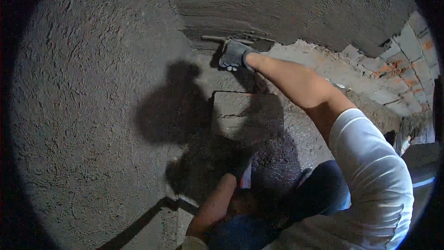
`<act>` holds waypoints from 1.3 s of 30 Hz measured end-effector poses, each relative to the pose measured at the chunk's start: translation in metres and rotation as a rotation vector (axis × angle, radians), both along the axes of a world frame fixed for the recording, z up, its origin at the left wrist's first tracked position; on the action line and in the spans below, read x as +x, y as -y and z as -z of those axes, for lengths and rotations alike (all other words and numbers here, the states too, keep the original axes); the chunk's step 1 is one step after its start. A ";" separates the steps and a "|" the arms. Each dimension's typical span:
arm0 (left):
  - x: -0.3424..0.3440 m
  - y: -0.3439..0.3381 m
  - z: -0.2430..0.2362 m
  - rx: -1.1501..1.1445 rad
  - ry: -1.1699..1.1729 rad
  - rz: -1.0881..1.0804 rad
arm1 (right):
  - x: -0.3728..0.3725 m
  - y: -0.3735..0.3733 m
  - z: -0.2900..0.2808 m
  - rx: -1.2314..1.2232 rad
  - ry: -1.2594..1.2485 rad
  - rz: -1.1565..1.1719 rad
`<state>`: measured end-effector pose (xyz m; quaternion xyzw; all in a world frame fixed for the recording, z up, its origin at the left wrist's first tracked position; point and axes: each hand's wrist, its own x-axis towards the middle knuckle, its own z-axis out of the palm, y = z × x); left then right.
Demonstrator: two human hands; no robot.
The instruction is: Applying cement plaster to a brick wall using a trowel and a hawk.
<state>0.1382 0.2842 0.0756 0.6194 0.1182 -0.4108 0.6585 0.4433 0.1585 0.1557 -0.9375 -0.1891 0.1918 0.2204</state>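
Observation:
My right hand point(235, 55), in a grey glove with pale fingertips showing, is closed on a plastering trowel point(213, 38). Its long, thin blade lies against the wall along the lower edge of the dark, wet plaster point(286, 7). Closer to me is a rectangular hawk point(245, 115), its face grey with mortar and crossed by a short crack-like line. My left hand point(239, 159), dark-gloved and deep in shadow, is at the hawk's near edge and appears to hold it from below. The fingers of that hand are hidden.
A rough, plastered wall point(101, 88) rises on the left and meets the far wall in a corner. Bare brickwork point(407, 71) shows at the right. A dark mound of wet mortar point(280, 155) lies below the hawk, near my knee point(328, 187). Shadows cover the left side.

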 end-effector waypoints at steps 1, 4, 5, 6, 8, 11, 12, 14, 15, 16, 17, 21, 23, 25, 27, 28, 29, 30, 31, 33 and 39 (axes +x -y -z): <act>-0.001 -0.001 0.003 -0.014 -0.047 0.005 | -0.003 0.000 -0.008 -0.047 0.079 -0.026; -0.004 -0.002 0.004 -0.034 -0.166 0.003 | -0.006 -0.003 -0.035 0.109 -0.126 0.113; 0.000 0.002 0.005 -0.053 -0.205 0.014 | -0.002 0.007 -0.039 0.029 -0.064 0.080; 0.001 0.008 0.006 -0.073 -0.244 0.028 | -0.004 0.017 -0.040 0.077 -0.041 0.139; 0.001 0.011 0.010 -0.102 -0.321 0.032 | -0.010 0.022 -0.053 0.114 -0.034 0.143; -0.003 0.003 0.032 -0.130 -0.322 -0.032 | -0.028 0.038 -0.079 0.151 0.063 0.082; -0.005 -0.003 0.041 -0.148 -0.328 -0.069 | -0.039 0.043 -0.088 0.157 0.157 0.018; -0.008 -0.002 0.048 -0.199 -0.344 -0.121 | -0.064 0.071 -0.092 0.059 0.473 0.111; -0.004 -0.004 0.050 -0.201 -0.350 -0.108 | -0.079 0.086 -0.090 -0.043 0.781 0.191; 0.007 -0.011 0.047 -0.382 -0.381 -0.059 | -0.099 0.097 -0.098 -0.044 0.780 0.195; 0.014 -0.021 0.044 -0.559 -0.411 -0.019 | -0.125 0.101 -0.112 0.017 0.655 0.276; 0.045 0.011 -0.015 -0.191 -0.345 -0.084 | -0.213 0.149 -0.119 -0.154 0.628 -0.018; 0.077 -0.022 0.022 0.016 0.119 -0.038 | -0.230 0.125 -0.106 -0.107 0.326 0.159; 0.103 -0.044 0.039 0.225 0.596 0.009 | -0.240 0.116 -0.094 -0.085 0.266 0.111; 0.103 -0.005 -0.008 0.342 0.589 -0.014 | -0.252 0.145 -0.081 -0.113 0.183 0.116; 0.096 0.020 -0.058 0.367 0.693 0.062 | -0.264 0.169 -0.077 -0.094 0.341 0.040; 0.087 0.036 -0.101 0.399 0.794 0.136 | -0.274 0.184 -0.078 -0.069 0.494 -0.045; 0.078 0.038 -0.132 0.399 0.793 0.140 | -0.279 0.185 -0.092 -0.165 0.504 -0.055; 0.072 0.039 -0.156 0.386 0.652 0.280 | -0.278 0.184 -0.101 -0.168 0.505 -0.050; 0.063 0.043 -0.168 0.385 0.514 0.405 | -0.267 0.173 -0.117 -0.215 0.283 0.006; 0.049 0.038 -0.124 0.923 1.641 0.315 | -0.251 0.142 -0.083 0.023 0.205 0.183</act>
